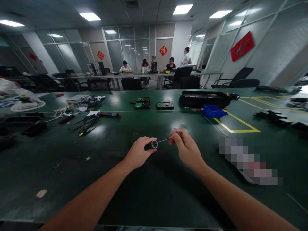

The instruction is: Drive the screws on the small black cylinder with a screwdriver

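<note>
Two hands did the work. Your left hand [138, 153] was wrapped tight around a small black tube [152, 144], held up over the green table [149, 192]. Your right hand [186, 147] pinched the red handle of a thin screwdriver [166, 139], and its tip sat in the tube's open end. You did well to keep the tube still and the tool straight. Past your hands lay black cables [85, 124] and a blue bin [213, 111].

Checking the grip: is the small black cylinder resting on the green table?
No, the left hand holds the black cylinder up above the green table.
</note>
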Demonstrator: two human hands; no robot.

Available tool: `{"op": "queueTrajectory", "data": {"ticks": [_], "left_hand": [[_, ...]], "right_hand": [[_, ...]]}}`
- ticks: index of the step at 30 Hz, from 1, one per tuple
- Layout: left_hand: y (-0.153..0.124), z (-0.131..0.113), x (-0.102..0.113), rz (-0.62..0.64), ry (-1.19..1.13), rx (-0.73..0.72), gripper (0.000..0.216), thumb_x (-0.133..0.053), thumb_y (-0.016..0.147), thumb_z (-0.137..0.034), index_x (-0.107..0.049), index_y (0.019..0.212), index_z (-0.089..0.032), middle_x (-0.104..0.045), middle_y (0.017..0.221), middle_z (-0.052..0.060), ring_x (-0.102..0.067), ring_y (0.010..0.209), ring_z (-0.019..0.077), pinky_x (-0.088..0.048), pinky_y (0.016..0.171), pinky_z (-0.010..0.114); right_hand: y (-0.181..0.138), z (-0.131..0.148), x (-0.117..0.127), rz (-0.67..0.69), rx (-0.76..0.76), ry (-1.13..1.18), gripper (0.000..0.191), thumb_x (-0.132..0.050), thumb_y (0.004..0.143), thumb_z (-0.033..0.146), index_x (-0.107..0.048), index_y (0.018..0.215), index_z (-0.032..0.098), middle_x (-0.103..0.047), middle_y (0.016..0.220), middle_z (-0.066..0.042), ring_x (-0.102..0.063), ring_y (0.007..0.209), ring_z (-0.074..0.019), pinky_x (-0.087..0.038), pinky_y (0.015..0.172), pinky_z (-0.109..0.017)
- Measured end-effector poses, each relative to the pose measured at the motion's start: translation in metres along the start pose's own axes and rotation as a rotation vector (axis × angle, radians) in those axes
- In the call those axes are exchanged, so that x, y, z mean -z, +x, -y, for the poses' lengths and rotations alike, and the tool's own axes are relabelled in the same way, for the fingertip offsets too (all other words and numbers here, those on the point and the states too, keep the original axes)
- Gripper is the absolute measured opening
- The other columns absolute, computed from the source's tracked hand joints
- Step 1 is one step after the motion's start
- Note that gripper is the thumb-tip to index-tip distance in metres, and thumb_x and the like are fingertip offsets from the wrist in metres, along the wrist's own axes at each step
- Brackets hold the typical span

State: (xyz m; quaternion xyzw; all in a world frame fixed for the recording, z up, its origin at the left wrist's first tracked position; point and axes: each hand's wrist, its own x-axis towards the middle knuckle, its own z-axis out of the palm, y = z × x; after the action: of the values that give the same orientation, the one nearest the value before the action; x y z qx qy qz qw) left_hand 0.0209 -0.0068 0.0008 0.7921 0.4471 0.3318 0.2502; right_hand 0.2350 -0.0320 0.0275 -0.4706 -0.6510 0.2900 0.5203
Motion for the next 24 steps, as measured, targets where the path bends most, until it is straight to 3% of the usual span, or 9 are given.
{"op": "queueTrajectory", "data": {"ticks": [8, 14, 20, 24], "left_hand": [[0.0005, 0.0016, 0.0001, 0.004, 0.007, -0.017, 0.043, -0.072, 0.083, -0.017, -0.066, 0.124, -0.028, -0.068, 0.119, 0.003, -0.058, 0.113, 0.0231, -0.044, 0.102, 0.041], [0.0004, 0.0016, 0.0006, 0.013, 0.02, -0.005, 0.043, -0.073, 0.082, -0.016, -0.066, 0.124, -0.028, -0.068, 0.119, 0.003, -0.058, 0.113, 0.0227, -0.044, 0.101, 0.04], [0.0015, -0.0006, 0.0017, 0.017, 0.018, 0.024, 0.042, -0.072, 0.082, -0.014, -0.067, 0.121, -0.026, -0.068, 0.118, 0.003, -0.058, 0.112, 0.0231, -0.043, 0.101, 0.04], [0.0013, -0.0033, 0.0024, 0.021, 0.01, 0.033, 0.041, -0.072, 0.082, -0.014, -0.067, 0.121, -0.026, -0.068, 0.119, 0.004, -0.058, 0.113, 0.0236, -0.043, 0.102, 0.041]], "right_hand": [[0.003, 0.0026, 0.0062, -0.025, -0.099, -0.201, 0.032, -0.06, 0.09, 0.05, -0.062, 0.077, 0.021, -0.064, 0.064, -0.001, -0.056, 0.057, -0.0163, -0.041, 0.055, -0.03], [0.0022, -0.0028, 0.004, 0.018, -0.047, -0.092, 0.016, -0.053, 0.093, 0.034, -0.063, 0.098, 0.022, -0.068, 0.08, -0.003, -0.063, 0.072, -0.0188, -0.048, 0.066, -0.032], [0.0038, -0.0024, 0.0059, 0.085, -0.105, -0.169, 0.033, -0.046, 0.098, 0.047, -0.068, 0.099, 0.021, -0.055, 0.058, 0.003, -0.053, 0.053, -0.0157, -0.04, 0.054, -0.031], [0.0023, -0.0043, 0.006, 0.068, -0.069, -0.144, 0.035, -0.047, 0.098, 0.04, -0.059, 0.126, 0.024, -0.061, 0.073, 0.0, -0.059, 0.066, -0.0181, -0.044, 0.059, -0.031]]}}
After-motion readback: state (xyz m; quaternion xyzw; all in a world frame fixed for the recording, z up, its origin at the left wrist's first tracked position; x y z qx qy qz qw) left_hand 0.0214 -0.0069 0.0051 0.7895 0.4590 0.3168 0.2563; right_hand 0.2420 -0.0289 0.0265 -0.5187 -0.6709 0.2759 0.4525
